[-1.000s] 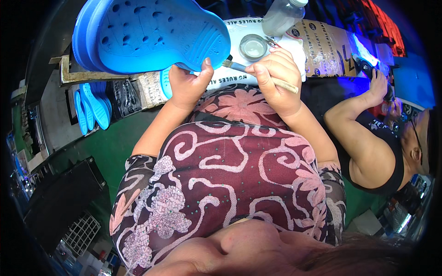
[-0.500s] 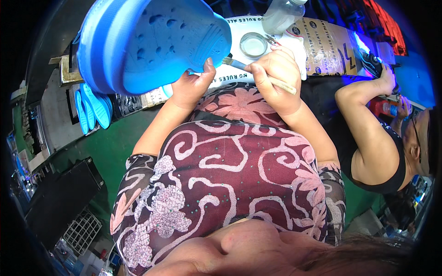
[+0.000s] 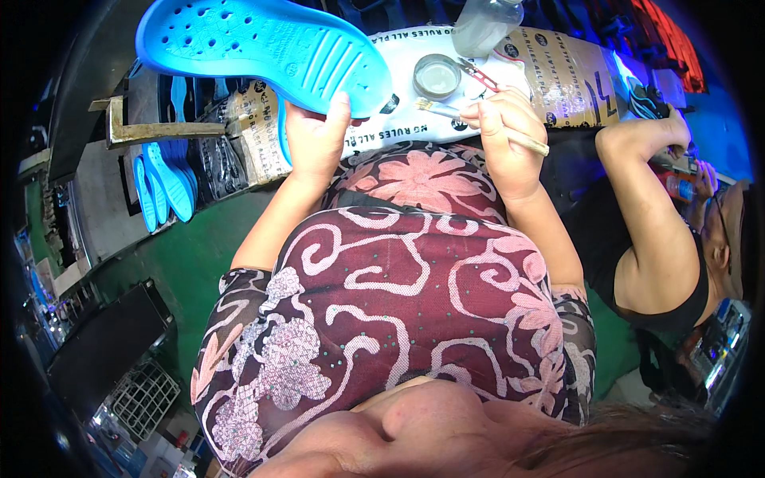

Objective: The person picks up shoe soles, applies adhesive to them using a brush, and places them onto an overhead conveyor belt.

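My left hand (image 3: 317, 135) grips a bright blue shoe sole (image 3: 263, 49) by its narrower end, thumb on top. Small holes dot the sole's wide far part, and ridges cross the part near my thumb. My right hand (image 3: 510, 135) is closed around the pale handle of a flat paintbrush (image 3: 446, 108), whose bristles point left, apart from the sole. Just beyond the bristles sits a round, shallow container (image 3: 437, 77) with a whitish content. A red-handled tool (image 3: 478, 75) lies between that container and my right hand.
A cloudy clear bottle (image 3: 486, 28) stands behind the container on the taped work surface (image 3: 558, 80). More blue soles (image 3: 167, 187) stand at the left, below a worn metal bracket (image 3: 159, 134). To the right, a co-worker's bent arm (image 3: 645, 207) reaches toward dark footwear (image 3: 647, 102).
The sole has tipped from a steep angle to flatter and lower, farther from the camera. My right hand has drawn the brush away from the sole, slightly rightward.
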`<state>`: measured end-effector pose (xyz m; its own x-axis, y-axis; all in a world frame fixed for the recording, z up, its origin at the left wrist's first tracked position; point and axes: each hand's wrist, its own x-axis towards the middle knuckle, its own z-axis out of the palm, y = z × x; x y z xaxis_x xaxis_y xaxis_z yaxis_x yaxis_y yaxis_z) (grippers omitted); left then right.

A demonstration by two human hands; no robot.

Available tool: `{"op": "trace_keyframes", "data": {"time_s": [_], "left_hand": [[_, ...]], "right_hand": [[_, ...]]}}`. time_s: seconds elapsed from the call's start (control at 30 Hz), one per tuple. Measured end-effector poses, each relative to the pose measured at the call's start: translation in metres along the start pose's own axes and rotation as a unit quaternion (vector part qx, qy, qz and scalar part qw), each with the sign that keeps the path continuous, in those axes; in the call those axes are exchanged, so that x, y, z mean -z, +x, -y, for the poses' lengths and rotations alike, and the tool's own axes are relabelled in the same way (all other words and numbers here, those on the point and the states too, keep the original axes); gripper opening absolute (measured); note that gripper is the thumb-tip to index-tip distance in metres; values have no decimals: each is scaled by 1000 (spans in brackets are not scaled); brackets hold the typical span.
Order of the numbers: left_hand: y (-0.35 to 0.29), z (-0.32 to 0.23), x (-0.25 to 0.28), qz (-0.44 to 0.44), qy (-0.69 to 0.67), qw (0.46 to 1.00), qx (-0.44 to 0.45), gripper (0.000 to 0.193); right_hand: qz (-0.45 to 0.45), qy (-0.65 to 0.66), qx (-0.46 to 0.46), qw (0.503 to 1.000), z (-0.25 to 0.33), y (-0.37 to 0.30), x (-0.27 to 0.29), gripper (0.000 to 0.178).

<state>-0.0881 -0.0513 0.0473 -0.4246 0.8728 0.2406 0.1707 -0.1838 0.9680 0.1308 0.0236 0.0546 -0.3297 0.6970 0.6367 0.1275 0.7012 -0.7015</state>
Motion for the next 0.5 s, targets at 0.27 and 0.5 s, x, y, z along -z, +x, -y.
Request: {"op": "trace_keyframes", "data": {"time_s": [0.27, 0.5], "left_hand": [[-4, -5, -6, -34, -110, 990, 81, 38], [15, -16, 13, 25, -50, 998, 19, 52]], "right_hand": [[-16, 46, -55, 997, 2, -9, 7, 21], [-68, 51, -124, 989, -10, -21, 11, 21]]}}
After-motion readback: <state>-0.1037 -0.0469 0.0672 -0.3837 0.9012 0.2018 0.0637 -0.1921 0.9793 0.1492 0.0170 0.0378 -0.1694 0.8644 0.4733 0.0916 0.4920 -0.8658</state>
